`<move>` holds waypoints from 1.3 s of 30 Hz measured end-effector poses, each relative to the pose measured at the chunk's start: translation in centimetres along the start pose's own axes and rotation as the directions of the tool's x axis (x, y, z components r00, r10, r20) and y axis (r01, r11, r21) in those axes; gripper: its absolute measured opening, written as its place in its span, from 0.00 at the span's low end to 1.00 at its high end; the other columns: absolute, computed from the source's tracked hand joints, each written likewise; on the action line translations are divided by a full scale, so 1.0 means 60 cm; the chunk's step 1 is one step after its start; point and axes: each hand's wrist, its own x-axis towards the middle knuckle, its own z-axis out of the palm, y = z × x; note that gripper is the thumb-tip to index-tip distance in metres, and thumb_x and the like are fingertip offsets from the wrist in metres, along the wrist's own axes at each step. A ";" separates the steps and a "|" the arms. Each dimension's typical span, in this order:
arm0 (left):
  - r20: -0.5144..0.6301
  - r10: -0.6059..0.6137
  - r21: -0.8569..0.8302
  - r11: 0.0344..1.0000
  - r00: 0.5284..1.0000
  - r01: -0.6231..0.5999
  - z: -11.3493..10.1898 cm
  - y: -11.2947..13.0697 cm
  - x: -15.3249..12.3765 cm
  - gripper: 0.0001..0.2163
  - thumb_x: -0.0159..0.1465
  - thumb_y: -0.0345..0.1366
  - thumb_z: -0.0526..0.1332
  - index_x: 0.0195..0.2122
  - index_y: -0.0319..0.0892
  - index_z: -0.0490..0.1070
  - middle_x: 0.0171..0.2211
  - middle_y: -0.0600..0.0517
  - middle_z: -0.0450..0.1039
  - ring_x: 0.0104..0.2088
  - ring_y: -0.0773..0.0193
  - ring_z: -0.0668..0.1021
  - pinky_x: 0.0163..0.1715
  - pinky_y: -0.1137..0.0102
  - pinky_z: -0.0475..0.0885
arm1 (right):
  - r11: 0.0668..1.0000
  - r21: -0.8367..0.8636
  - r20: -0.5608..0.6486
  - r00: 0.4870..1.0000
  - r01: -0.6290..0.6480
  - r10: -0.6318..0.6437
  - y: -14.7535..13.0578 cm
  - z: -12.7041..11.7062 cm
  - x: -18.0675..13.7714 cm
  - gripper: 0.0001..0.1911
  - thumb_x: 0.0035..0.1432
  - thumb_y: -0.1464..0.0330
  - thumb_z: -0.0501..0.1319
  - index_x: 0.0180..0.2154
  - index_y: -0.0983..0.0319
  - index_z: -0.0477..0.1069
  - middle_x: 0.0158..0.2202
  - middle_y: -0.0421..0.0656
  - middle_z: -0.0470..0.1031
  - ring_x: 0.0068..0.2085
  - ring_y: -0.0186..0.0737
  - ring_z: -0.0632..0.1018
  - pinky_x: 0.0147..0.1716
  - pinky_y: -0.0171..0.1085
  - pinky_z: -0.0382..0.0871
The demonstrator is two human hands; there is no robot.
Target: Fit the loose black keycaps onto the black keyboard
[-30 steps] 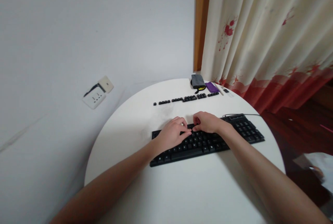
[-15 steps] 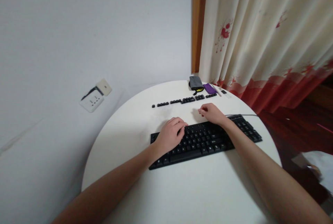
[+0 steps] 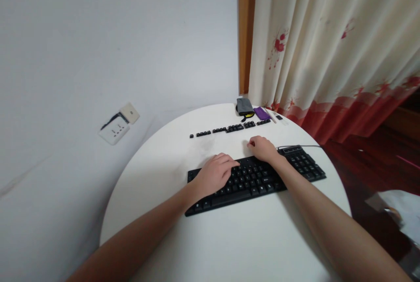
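Note:
A black keyboard [image 3: 241,189] lies slightly slanted on the round white table [image 3: 236,234]. My left hand [image 3: 215,173] rests over its left half, palm down, fingers stretched toward the upper rows; the hand covers many keys there. Just past the keyboard's back edge is my right hand [image 3: 261,147], with its fingers curled in. What those fingers hold, if anything, is hidden. My right wrist crosses above the keys left of the number pad [image 3: 303,162]. Behind both hands, loose black keycaps [image 3: 234,128] stand in a broken row.
At the table's back lie a grey pouch [image 3: 244,106], a purple cloth [image 3: 261,113] and a small black piece [image 3: 279,117]. The keyboard cable [image 3: 310,145] runs off to the right. A wall with a socket [image 3: 114,129] borders the left; a curtain [image 3: 295,54] hangs behind.
My left hand has slid slightly to the right over the keys. My right hand stays at the keyboard's back edge, its fingers still curled. The whole view has shifted a little.

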 end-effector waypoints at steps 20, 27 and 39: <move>-0.124 -0.275 0.149 0.945 0.953 0.292 0.018 -0.190 0.186 0.10 0.61 0.30 0.64 0.44 0.41 0.79 0.41 0.46 0.75 0.43 0.56 0.77 0.49 0.63 0.70 | 1.000 0.013 0.019 1.000 -0.008 0.008 -0.004 -0.008 -0.003 0.13 0.64 0.63 0.54 0.40 0.61 0.76 0.42 0.51 0.79 0.43 0.48 0.78 0.39 0.38 0.66; -0.120 -0.264 0.157 0.947 0.957 0.281 0.037 -0.199 0.195 0.10 0.63 0.31 0.63 0.44 0.38 0.78 0.41 0.46 0.72 0.42 0.57 0.75 0.49 0.63 0.70 | 1.000 0.025 0.015 1.000 -0.001 0.001 -0.002 -0.007 -0.001 0.14 0.64 0.64 0.54 0.40 0.61 0.76 0.42 0.51 0.79 0.43 0.48 0.78 0.39 0.39 0.66; -0.095 -0.191 0.128 0.971 0.977 0.203 0.038 -0.198 0.185 0.07 0.62 0.30 0.64 0.40 0.41 0.80 0.40 0.47 0.75 0.42 0.56 0.76 0.49 0.62 0.71 | 0.999 0.040 -0.014 1.000 -0.009 0.010 -0.001 0.000 0.002 0.12 0.63 0.65 0.56 0.39 0.61 0.76 0.41 0.51 0.79 0.43 0.47 0.78 0.40 0.38 0.67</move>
